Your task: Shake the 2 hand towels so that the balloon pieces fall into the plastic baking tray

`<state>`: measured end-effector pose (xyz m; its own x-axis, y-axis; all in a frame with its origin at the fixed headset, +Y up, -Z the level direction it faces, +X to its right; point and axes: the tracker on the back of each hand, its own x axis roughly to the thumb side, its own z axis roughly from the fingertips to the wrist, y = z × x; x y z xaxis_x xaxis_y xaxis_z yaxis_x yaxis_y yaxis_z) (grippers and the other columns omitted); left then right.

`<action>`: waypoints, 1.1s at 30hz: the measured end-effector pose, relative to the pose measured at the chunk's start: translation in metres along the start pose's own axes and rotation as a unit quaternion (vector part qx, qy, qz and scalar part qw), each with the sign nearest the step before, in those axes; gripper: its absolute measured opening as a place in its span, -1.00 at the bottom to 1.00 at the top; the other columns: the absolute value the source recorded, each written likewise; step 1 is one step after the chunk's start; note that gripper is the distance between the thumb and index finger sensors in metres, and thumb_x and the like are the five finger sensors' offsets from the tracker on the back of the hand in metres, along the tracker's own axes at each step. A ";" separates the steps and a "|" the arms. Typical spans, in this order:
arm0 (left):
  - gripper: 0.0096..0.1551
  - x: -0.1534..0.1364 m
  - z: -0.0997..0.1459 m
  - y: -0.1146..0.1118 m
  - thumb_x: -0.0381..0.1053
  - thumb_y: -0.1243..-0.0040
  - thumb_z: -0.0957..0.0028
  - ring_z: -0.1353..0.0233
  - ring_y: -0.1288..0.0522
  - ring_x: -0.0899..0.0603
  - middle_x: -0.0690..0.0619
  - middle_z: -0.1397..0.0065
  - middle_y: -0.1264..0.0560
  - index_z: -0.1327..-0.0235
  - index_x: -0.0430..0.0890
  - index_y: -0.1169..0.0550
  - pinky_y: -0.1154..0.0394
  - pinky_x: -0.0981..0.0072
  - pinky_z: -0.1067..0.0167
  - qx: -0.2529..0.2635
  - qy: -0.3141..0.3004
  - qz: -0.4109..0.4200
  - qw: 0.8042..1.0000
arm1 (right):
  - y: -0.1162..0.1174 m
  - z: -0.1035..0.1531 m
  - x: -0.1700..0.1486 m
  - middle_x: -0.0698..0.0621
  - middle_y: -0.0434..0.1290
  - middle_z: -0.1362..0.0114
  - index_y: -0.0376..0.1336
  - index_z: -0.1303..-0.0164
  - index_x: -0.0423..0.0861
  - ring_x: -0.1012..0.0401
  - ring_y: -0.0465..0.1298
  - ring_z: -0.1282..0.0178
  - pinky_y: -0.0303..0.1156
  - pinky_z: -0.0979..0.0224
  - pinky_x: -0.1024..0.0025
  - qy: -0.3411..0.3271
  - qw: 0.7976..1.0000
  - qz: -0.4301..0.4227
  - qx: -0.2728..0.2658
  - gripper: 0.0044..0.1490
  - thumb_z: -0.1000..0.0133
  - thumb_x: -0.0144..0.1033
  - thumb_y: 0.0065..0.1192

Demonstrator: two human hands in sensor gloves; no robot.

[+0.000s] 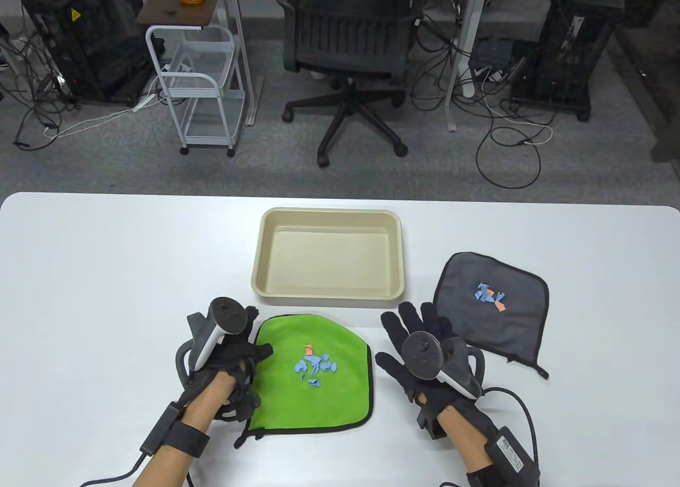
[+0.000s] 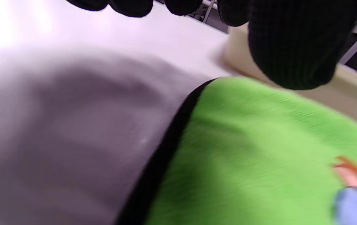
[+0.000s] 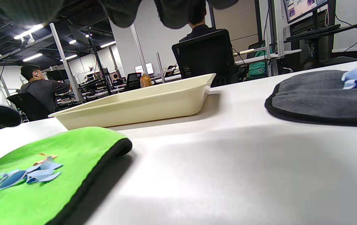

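White table: beige tray centre, empty. Green towel with balloon pieces near front edge; grey towel right. Left hand touches green towel's edge, grip unclear; right hand spread, holding nothing.

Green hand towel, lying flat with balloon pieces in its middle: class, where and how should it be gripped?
Probably pinch the green hand towel at its two side edges, the left hand from the left and the right hand from the right. Lying flat, its black-trimmed border is bare, and lifting both sides should cup the balloon pieces for the baking tray.
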<state>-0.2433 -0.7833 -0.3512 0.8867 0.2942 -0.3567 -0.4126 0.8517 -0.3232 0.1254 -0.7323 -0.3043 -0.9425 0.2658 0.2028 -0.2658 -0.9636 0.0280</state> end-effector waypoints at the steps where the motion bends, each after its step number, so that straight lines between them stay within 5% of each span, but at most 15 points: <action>1: 0.06 -0.004 -0.004 -0.003 0.32 -0.33 0.32 -0.40 -0.06 -0.24 0.16 -0.54 0.11 -0.42 0.43 -0.04 -0.08 -0.19 -0.36 -0.006 0.005 -0.007 1.000 | 0.000 0.000 0.000 0.04 -0.06 -0.81 -0.08 -0.54 0.28 -0.11 -0.18 -0.74 -0.17 -0.60 -0.17 0.000 1.000 0.000 0.000 -0.02 0.10 0.40 -0.03; 21: -0.03 0.000 -0.018 -0.017 0.22 -0.44 0.39 -0.35 -0.11 -0.25 0.16 -0.53 0.04 -0.32 0.46 -0.22 -0.08 -0.21 -0.34 -0.014 0.042 -0.013 0.999 | 0.004 -0.001 0.000 0.03 -0.05 -0.81 -0.08 -0.54 0.28 -0.11 -0.18 -0.74 -0.17 -0.60 -0.16 0.000 1.000 0.009 0.008 -0.02 0.10 0.41 -0.04; 33: -0.56 -0.001 -0.021 -0.018 0.15 -0.51 0.41 -0.31 -0.20 -0.25 0.17 -0.50 -0.13 0.23 0.18 -0.63 -0.14 -0.22 -0.32 0.009 0.038 0.007 0.999 | 0.006 0.000 0.001 0.03 -0.04 -0.81 -0.06 -0.54 0.27 -0.11 -0.17 -0.74 -0.17 -0.60 -0.16 0.001 1.000 0.016 0.013 -0.02 0.10 0.41 -0.04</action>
<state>-0.2414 -0.8084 -0.3631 0.8624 0.2727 -0.4265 -0.4199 0.8558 -0.3020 0.1224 -0.7381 -0.3043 -0.9508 0.2353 0.2015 -0.2303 -0.9719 0.0480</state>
